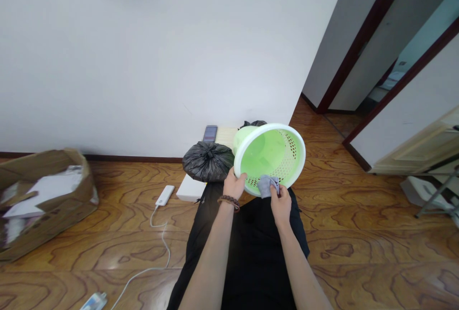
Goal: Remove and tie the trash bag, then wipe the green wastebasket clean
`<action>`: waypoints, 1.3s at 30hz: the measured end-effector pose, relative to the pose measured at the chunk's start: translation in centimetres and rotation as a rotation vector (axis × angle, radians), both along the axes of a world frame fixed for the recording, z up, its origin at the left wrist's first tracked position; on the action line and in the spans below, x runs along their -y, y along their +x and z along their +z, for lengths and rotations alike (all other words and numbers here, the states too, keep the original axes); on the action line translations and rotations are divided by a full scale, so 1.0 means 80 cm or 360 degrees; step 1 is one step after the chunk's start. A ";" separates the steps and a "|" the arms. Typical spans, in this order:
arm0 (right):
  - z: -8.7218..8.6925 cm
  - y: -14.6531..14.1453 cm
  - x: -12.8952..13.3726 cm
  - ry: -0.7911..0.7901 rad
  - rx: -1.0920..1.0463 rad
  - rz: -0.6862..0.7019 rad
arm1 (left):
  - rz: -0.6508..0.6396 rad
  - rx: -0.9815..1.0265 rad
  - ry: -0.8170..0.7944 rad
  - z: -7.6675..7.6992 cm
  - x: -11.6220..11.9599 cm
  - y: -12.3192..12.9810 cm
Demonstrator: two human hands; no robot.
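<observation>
A light green basket point(268, 150) with a white rim and rows of holes is tilted, its mouth facing me. At the rim's lower left, my left hand point(234, 185) is closed on the edge, with a braided bracelet on the wrist. My right hand point(281, 202) pinches a small grey cloth point(267, 185), which lies against the rim and inner wall at the bottom of the mouth. Just left of the basket sits a tied black plastic bag point(208, 162). Part of another black bag point(256, 123) shows behind the basket.
An open cardboard box point(68, 200) with papers stands at the left. A white power strip point(165, 196) with a cable and a white flat box point(191, 188) lie on the wooden floor. A pale wall is ahead, a doorway at the right. A metal stand point(437, 195) stands at far right.
</observation>
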State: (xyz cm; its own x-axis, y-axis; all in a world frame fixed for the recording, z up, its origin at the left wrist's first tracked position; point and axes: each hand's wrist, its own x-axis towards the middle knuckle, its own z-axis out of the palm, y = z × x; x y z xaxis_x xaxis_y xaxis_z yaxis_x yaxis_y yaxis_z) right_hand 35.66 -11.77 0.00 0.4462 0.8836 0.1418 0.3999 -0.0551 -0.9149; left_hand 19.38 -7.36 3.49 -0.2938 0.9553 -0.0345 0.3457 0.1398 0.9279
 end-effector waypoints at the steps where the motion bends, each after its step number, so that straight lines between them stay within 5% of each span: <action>1: -0.003 0.002 0.000 -0.0037 0.0090 -0.0024 | 0.0000 0.0000 0.0003 0.002 0.000 0.000; 8: -0.014 0.010 0.002 0.0016 0.0652 -0.0020 | -0.0021 -0.0019 0.0021 0.010 0.003 0.003; 21: 0.011 -0.009 0.018 -0.0010 0.0761 0.0423 | -0.0044 -0.0058 -0.0001 0.011 0.005 0.003; 33: -0.018 0.013 0.005 -0.0045 0.0840 0.0109 | -0.0004 0.0021 -0.0016 0.011 0.009 0.005; 39: -0.006 -0.026 0.006 0.0117 0.0589 0.0474 | -0.0019 -0.0028 0.0021 0.005 0.008 0.004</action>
